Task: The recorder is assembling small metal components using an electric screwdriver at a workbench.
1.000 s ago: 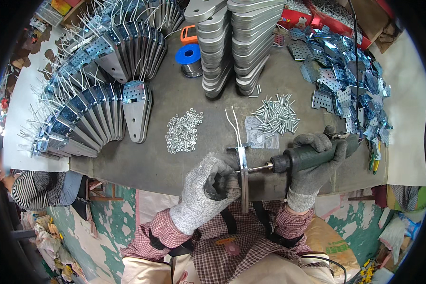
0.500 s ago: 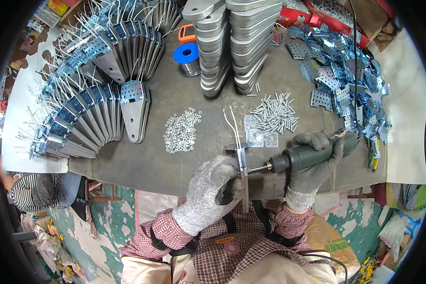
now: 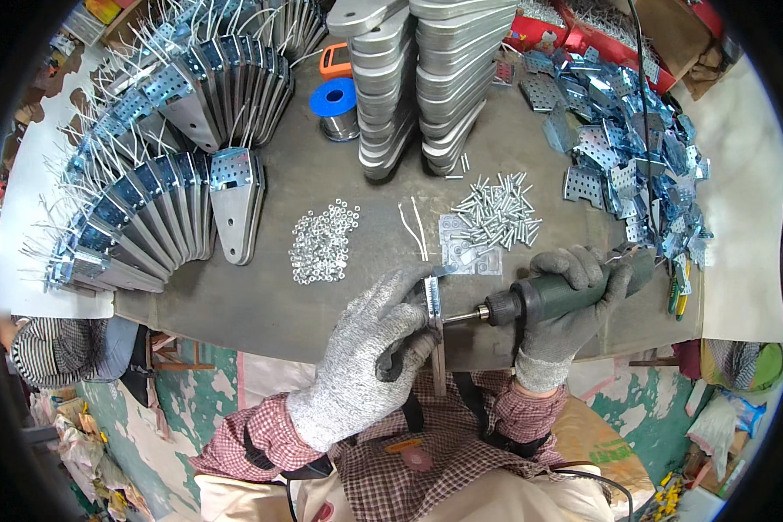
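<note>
My left hand [image 3: 365, 344], in a grey glove, grips a metal plate assembly [image 3: 438, 357] stood on edge, with two white wires rising from its far end. A perforated bracket [image 3: 434, 297] lies along the plate's right face. My right hand [image 3: 561, 313], also gloved, is wrapped round a dark green power screwdriver [image 3: 552, 291]. Its bit [image 3: 464, 317] points left and meets the assembly at the bracket; the exact contact is too small to make out. A pile of small screws [image 3: 496, 213] lies beyond the tool, and a heap of nuts [image 3: 322, 244] lies beyond my left hand.
Fanned rows of wired plate assemblies [image 3: 152, 213] fill the left. Tall stacks of bare metal plates [image 3: 448, 87] stand at the back beside a solder spool [image 3: 332, 104]. Loose blue-tinted brackets [image 3: 622, 157] are heaped at right, with a black cable [image 3: 644, 104] hanging before them.
My left hand has shifted on the assembly, its fingers now up near the bracket. The bit still meets the assembly. The whole view has slid slightly left.
</note>
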The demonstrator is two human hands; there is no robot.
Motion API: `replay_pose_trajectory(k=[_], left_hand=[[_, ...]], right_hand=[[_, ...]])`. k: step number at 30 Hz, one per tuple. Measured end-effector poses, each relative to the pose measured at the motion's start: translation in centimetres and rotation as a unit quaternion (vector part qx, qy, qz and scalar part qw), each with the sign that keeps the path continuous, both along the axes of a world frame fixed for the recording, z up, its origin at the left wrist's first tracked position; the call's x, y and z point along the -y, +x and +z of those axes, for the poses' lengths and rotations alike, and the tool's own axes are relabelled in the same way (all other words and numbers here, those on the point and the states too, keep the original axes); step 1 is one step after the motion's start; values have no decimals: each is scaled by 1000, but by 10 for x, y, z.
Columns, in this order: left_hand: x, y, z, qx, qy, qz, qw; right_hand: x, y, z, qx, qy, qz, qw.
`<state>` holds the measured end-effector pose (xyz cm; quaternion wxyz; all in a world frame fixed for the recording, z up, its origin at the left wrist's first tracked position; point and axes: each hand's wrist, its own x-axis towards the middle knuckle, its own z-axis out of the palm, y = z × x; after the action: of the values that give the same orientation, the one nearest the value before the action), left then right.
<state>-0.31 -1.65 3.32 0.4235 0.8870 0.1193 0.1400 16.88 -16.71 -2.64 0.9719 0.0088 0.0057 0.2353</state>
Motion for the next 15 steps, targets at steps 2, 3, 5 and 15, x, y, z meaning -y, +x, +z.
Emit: replay_pose_trajectory(k=[2, 3, 5, 15], left_hand=[[8, -4, -6, -7, -15, 32, 999], [12, -5, -10, 7, -10, 36, 999], [14, -5, -14, 41, 10, 42, 998], [2, -16, -35, 18, 86, 62, 994]], right_hand=[[-1, 0, -1, 11, 35, 5, 999], [0, 0, -2, 16, 53, 7, 998], [-1, 0, -4, 2, 48, 18, 999], [-7, -1, 5, 28, -189, -103, 976]])
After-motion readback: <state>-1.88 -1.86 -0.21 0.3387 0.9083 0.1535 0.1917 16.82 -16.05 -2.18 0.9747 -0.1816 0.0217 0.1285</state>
